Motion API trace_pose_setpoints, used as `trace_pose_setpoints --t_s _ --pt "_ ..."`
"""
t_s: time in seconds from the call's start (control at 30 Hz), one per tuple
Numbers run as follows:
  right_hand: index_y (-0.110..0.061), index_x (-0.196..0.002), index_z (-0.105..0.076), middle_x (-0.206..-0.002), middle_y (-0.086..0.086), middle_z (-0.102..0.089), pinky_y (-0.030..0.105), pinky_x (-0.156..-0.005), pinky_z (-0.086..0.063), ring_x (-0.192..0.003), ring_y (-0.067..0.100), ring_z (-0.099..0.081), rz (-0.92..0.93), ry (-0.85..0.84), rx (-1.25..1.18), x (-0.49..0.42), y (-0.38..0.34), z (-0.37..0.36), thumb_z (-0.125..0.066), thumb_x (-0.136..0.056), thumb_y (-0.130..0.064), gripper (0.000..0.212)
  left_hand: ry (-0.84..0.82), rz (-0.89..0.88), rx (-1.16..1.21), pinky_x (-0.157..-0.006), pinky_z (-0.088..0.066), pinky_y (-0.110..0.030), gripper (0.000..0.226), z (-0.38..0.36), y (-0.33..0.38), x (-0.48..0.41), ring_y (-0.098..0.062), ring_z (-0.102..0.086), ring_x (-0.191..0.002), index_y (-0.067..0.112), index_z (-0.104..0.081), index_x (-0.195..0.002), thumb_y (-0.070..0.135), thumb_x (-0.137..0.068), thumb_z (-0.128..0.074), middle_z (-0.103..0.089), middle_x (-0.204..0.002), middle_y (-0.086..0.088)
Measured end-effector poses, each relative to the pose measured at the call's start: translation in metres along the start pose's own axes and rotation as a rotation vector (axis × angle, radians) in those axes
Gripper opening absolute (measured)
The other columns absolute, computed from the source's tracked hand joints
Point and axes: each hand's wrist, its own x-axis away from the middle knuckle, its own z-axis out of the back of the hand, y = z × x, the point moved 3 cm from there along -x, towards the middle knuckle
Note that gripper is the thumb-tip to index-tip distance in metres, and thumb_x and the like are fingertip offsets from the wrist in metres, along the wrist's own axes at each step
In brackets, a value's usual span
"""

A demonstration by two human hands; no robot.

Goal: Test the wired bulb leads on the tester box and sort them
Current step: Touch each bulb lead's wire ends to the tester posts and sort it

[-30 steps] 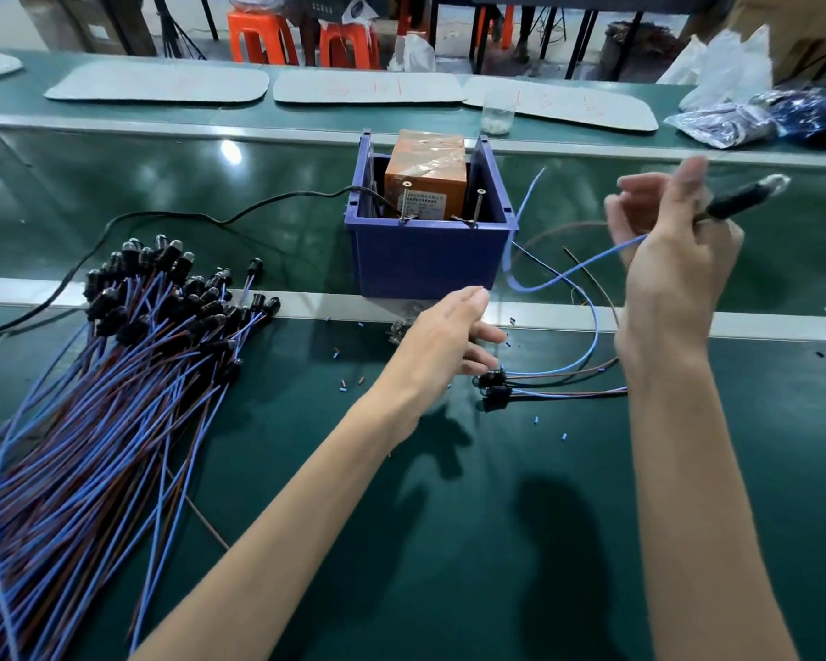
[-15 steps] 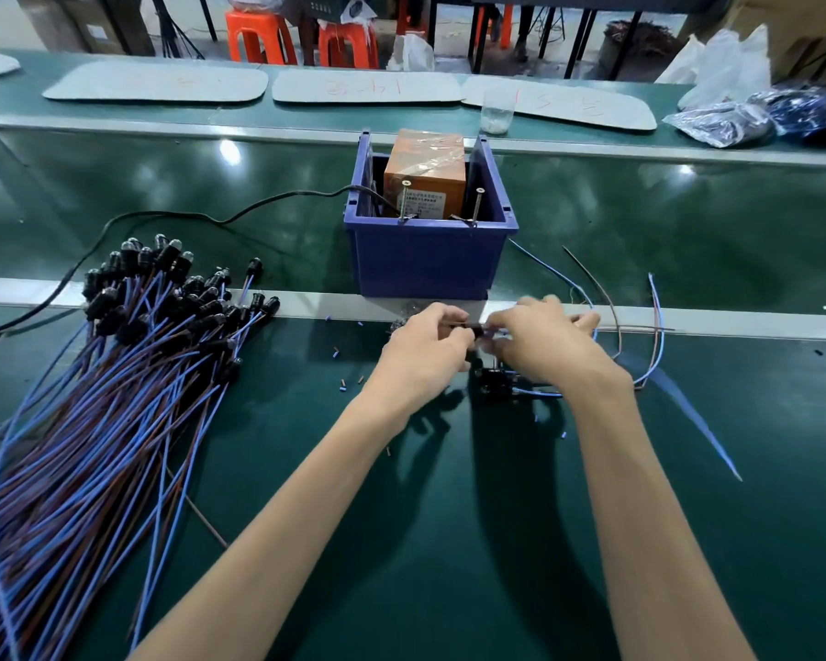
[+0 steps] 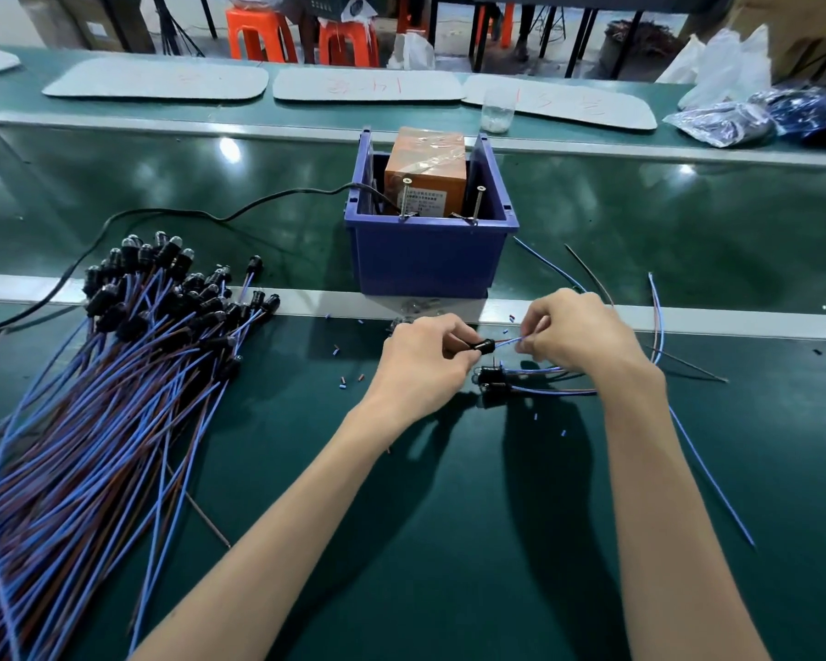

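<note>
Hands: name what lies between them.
Head view: the black bulb holder the left hand pinches, and its leads running into the right hand.

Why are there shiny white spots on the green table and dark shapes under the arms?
In the head view, the white spots are light glaring off the glossy green belt; the dark shapes are shadows of the arms, with the left hand and right hand pinching a wired bulb lead.

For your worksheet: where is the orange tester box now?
Head view: the orange tester box sits centre, inside the blue bin, right of the lead pile.
</note>
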Motion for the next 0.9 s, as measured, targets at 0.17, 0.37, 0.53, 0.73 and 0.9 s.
trace_pose_setpoints --t_s 0.17,0.37,0.53,0.73,0.9 --pt "-0.027 -0.077 -0.065 -0.100 0.006 -0.068 0.033 -0.082 -0.050 -0.096 0.025 -0.061 -0.064 0.124 -0.123 0.000 0.017 0.016 -0.076 -0.079 -0.022 0.012 -0.002 0.005 0.027 -0.078 -0.051 -0.022 0.008 0.001 -0.001 0.000 -0.003 -0.060 -0.071 0.025 -0.071 -0.086 0.017 -0.084 -0.070 -0.071 -0.079 0.008" --pt "-0.021 -0.087 -0.077 -0.107 0.006 -0.061 0.025 -0.073 -0.031 -0.089 0.022 -0.053 -0.102 0.399 -0.124 0.000 0.038 0.035 -0.072 -0.081 -0.011 0.013 -0.015 -0.006 0.084 -0.075 -0.049 -0.020 0.009 -0.005 -0.002 0.001 -0.008 -0.064 -0.076 0.018 -0.072 -0.092 0.015 -0.085 -0.069 -0.074 -0.086 0.004" --pt "-0.024 -0.103 -0.073 -0.124 0.008 -0.049 0.035 -0.091 -0.030 -0.121 0.028 -0.043 -0.221 0.364 -0.036 -0.006 0.050 0.030 -0.071 -0.083 -0.019 0.021 -0.014 -0.018 0.089 -0.081 -0.051 -0.022 0.010 -0.011 -0.005 0.002 -0.009 -0.065 -0.081 0.021 -0.072 -0.092 0.014 -0.085 -0.068 -0.073 -0.086 0.005" --pt "-0.028 -0.139 -0.047 -0.139 0.014 -0.040 0.039 -0.092 -0.041 -0.120 0.035 -0.048 -0.158 0.134 -0.023 -0.007 0.040 0.012 -0.054 -0.082 -0.002 0.063 -0.013 -0.108 0.019 -0.094 -0.046 -0.025 0.023 -0.024 -0.004 0.004 -0.017 -0.065 -0.099 0.011 -0.072 -0.111 0.008 -0.090 -0.061 -0.071 -0.107 -0.004" --pt "-0.029 -0.127 -0.058 -0.124 0.004 -0.060 0.036 -0.096 -0.047 -0.111 0.026 -0.056 -0.088 -0.081 -0.044 -0.006 0.016 -0.003 -0.071 -0.079 -0.017 0.052 -0.017 -0.092 -0.007 -0.090 -0.045 -0.015 0.027 -0.018 -0.003 0.002 -0.009 -0.062 -0.088 0.013 -0.069 -0.116 0.014 -0.090 -0.062 -0.069 -0.111 -0.002"
